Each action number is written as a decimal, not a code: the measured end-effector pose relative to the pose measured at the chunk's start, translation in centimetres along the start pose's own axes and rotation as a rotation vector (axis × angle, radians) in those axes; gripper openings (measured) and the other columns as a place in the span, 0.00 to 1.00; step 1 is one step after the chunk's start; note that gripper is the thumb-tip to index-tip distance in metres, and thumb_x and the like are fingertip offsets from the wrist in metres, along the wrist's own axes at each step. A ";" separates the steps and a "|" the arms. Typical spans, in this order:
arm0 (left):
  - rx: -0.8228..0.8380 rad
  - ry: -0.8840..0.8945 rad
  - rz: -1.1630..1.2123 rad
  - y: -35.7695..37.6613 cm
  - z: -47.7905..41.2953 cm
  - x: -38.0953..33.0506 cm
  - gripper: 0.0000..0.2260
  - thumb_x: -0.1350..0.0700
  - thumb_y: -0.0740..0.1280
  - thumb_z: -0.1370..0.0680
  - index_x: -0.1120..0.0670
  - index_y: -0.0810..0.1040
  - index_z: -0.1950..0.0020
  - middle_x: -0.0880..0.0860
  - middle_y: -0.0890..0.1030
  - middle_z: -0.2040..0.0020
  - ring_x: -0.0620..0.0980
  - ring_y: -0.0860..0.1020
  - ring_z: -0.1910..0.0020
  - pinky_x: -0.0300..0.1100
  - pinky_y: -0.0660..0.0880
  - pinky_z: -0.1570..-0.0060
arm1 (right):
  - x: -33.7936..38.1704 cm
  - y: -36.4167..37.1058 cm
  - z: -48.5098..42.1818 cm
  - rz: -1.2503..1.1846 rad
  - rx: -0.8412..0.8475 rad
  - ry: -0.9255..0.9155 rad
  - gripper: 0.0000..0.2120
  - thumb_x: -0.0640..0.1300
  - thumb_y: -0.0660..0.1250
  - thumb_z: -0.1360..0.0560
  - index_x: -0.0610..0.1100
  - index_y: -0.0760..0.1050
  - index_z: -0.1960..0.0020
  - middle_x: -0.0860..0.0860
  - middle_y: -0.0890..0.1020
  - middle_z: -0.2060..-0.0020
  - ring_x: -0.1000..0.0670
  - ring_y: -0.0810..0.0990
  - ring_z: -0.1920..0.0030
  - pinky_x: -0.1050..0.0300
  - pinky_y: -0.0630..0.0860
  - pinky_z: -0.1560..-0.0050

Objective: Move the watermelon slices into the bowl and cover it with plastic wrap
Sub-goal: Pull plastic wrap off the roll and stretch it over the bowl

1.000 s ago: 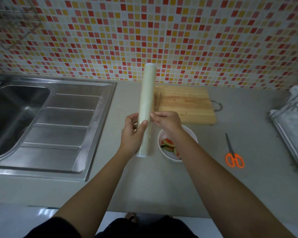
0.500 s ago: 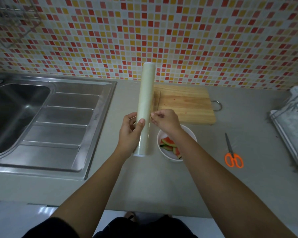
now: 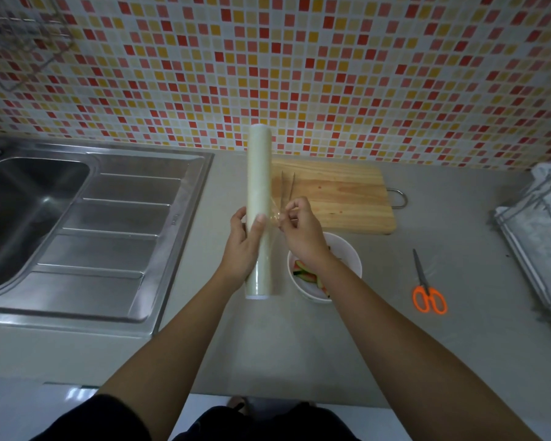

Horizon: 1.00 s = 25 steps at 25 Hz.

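Observation:
A long roll of plastic wrap [image 3: 259, 173] stands upright above the counter, gripped around its lower half by my left hand [image 3: 241, 246]. My right hand [image 3: 301, 232] pinches the loose edge of the film just right of the roll, a short clear flap stretched between them. Below my right wrist sits a white bowl [image 3: 350, 256] holding watermelon slices [image 3: 304, 272] with red flesh and green rind. My right forearm hides part of the bowl.
A wooden cutting board [image 3: 341, 198] lies behind the bowl against the tiled wall. Orange-handled scissors [image 3: 427, 291] rest on the counter to the right. A steel sink with drainboard [image 3: 109, 237] fills the left. A wire rack with cloth [image 3: 541, 237] sits far right.
My right hand has drawn the film's edge slightly away from the roll, opening a small flap. The roll and left hand stayed nearly in place.

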State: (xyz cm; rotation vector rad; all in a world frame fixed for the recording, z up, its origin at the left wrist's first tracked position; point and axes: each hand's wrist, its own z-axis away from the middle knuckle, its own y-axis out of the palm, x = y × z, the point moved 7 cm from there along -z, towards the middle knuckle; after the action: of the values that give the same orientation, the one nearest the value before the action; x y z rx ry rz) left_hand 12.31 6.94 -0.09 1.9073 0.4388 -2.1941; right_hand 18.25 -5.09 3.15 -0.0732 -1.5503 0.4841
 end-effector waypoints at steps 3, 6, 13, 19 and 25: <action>-0.022 0.011 -0.046 0.1 -0.1 0.0 0.16 0.44 0.62 0.22 0.50 0.70 0.37 0.50 0.79 0.46 0.45 0.79 0.50 0.41 0.75 0.53 | -0.1 -0.1 0.4 0.034 -0.025 -0.047 0.09 0.36 0.57 0.23 0.48 0.72 0.55 0.52 0.78 0.59 0.54 0.76 0.59 0.76 0.69 0.64; -0.006 -0.037 -0.035 0.2 -0.5 0.0 0.14 0.46 0.62 0.21 0.51 0.73 0.40 0.48 0.80 0.51 0.43 0.79 0.55 0.36 0.74 0.59 | -0.4 -0.4 0.3 0.001 -0.058 -0.014 0.13 0.34 0.56 0.23 0.46 0.77 0.54 0.52 0.80 0.55 0.57 0.76 0.60 0.78 0.69 0.64; -0.025 -0.074 -0.083 -0.1 -0.4 -0.3 0.14 0.48 0.55 0.21 0.52 0.71 0.42 0.49 0.76 0.53 0.44 0.76 0.57 0.41 0.71 0.62 | -0.9 -0.3 0.0 -0.152 -0.062 0.121 0.10 0.40 0.63 0.26 0.45 0.82 0.49 0.57 0.82 0.60 0.61 0.78 0.60 0.70 0.73 0.60; 0.000 -0.014 -0.129 0.3 0.2 -0.4 0.28 0.31 0.52 0.25 0.51 0.69 0.38 0.45 0.77 0.50 0.44 0.79 0.51 0.42 0.75 0.54 | -0.9 0.0 0.6 -0.350 -0.088 0.110 0.11 0.45 0.72 0.29 0.46 0.76 0.48 0.50 0.83 0.61 0.52 0.82 0.59 0.61 0.79 0.55; -0.019 -0.016 -0.122 1.1 0.4 -0.8 0.25 0.36 0.51 0.21 0.54 0.66 0.37 0.45 0.76 0.50 0.45 0.78 0.50 0.44 0.76 0.52 | 0.9 -0.9 1.1 -0.231 -0.267 -0.084 0.04 0.44 0.70 0.27 0.46 0.81 0.54 0.60 0.81 0.65 0.66 0.79 0.65 0.74 0.74 0.61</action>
State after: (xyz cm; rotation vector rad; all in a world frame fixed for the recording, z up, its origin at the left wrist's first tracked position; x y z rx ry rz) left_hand 12.46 5.72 0.65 1.8988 0.5862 -2.2695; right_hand 17.39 -5.92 4.33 -0.0786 -1.6748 0.0980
